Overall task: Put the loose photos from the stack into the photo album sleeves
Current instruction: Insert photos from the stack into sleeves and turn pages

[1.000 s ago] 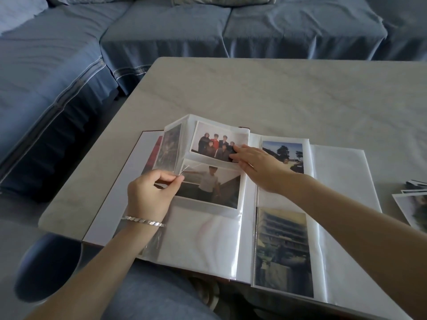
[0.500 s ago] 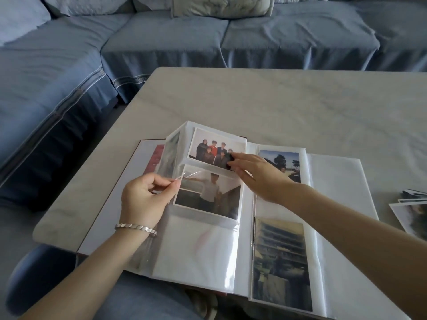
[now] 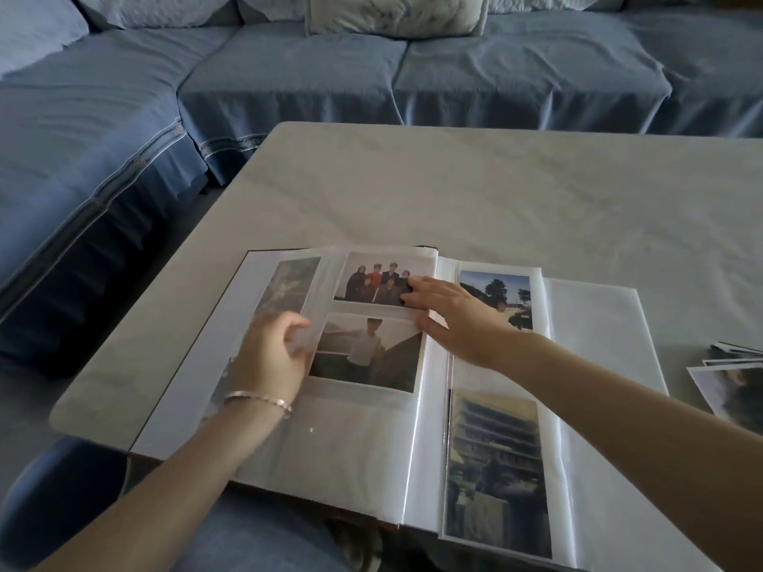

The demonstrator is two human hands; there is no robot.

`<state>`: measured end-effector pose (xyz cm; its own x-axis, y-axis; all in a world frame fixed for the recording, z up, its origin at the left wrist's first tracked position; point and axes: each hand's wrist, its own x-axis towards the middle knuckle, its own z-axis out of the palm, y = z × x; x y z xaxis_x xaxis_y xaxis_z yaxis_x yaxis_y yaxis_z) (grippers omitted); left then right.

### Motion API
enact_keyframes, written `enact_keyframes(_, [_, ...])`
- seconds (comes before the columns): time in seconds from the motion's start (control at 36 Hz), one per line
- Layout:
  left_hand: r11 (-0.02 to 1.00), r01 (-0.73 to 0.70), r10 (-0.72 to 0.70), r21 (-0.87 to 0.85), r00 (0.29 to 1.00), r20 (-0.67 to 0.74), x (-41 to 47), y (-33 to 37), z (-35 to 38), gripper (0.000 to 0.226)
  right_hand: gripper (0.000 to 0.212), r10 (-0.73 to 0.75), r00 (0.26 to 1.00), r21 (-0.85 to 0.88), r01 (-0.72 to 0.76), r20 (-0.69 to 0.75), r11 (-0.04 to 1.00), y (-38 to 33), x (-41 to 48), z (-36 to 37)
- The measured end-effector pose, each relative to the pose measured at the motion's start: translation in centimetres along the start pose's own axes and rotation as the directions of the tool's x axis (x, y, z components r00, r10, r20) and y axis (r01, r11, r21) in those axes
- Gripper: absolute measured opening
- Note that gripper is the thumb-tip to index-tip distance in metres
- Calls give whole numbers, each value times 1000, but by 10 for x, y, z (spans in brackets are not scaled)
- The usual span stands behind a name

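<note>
Head view: the photo album (image 3: pixel 371 468) lies open on the tabletop (image 3: pixel 454 192), its near edge hanging past the rim toward the person's lap and its lower right corner cut off by the frame. The left hand (image 3: pixel 272 357), wearing a bracelet (image 3: pixel 258 400), curls its fingers (image 3: pixel 289 324) at the edge of the sleeve page (image 3: pixel 338 447). It seems to pinch the clear plastic, though glare blurs the contact. The right hand (image 3: pixel 458 319) lies flat, fingers straight and slightly apart, with the tips on the group photo (image 3: pixel 367 282) in the top sleeve. Its wrist hides part of the tree photo (image 3: pixel 495 289). The loose photos (image 3: pixel 726 381) sit on the tabletop right of the album, clipped by the frame edge and too blurred to read.
</note>
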<state>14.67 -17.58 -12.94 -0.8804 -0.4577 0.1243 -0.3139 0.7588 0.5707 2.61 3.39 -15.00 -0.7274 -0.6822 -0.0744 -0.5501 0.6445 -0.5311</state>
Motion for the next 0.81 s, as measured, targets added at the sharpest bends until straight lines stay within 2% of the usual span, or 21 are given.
enact_keyframes(0.06, [969, -238, 238, 69, 971, 12, -7, 8, 5, 28, 41, -3, 1000, -4, 3, 2, 1000, 0, 0, 1])
enact_keyframes(0.11, [898, -441, 437, -2, 889, 132, -14, 16, 8, 28, 41, -6, 1000, 2, 6, -1, 1000, -1, 0, 1])
enact_keyframes(0.17, [830, -556, 542, -34, 792, 280, -19, 18, 13, 34, 41, -5, 1000, 12, 5, -6, 1000, -3, 0, 1])
enact_keyframes(0.22, [810, -580, 510, 89, 771, 382, -23, 14, 19, 44, 42, -1, 1000, 10, 1, -9, 1000, -5, -3, 0])
enact_keyframes(0.28, [841, -494, 372, 218, 823, 430, -22, 8, 23, 53, 42, -3, 1000, 9, 3, -15, 1000, -6, -8, -1])
enact_keyframes(0.33, [872, -387, 268, 299, 889, 370, -19, 6, 24, 54, 42, -8, 1000, 9, 8, -6, 1000, -6, -16, -4])
enact_keyframes(0.39, [880, -314, 210, 358, 931, 299, -15, 15, 22, 45, 39, -1, 1000, 14, 0, 16, 1000, -4, -27, -8])
enact_keyframes(0.44, [880, -283, 183, 381, 943, 278, -10, 30, 21, 32, 36, 18, 999, 15, -19, 26, 1000, 1, -41, -13])
enact_keyframes(0.5, [907, -266, 175, 326, 943, 282, -9, 47, 24, 28, 34, 20, 1000, -19, -20, 10, 1000, 8, -59, -19])
enact_keyframes(0.56, [919, -321, 253, 228, 925, 284, -11, 64, 31, 30, 33, 32, 999, -70, -35, -41, 997, 17, -82, -28])
enact_keyframes(0.64, [875, -467, 409, 127, 854, 322, -23, 90, 44, 34, 33, 119, 985, -110, -133, -122, 985, 35, -121, -44])
enact_keyframes(0.72, [840, -538, 465, 69, 779, 420, -36, 108, 61, 42, 31, 261, 943, -109, -287, -206, 952, 57, -160, -59])
enact_keyframes(0.81, [808, -585, 477, 68, 718, 506, -47, 118, 78, 44, 30, 403, 867, -66, -438, -293, 896, 79, -191, -70])
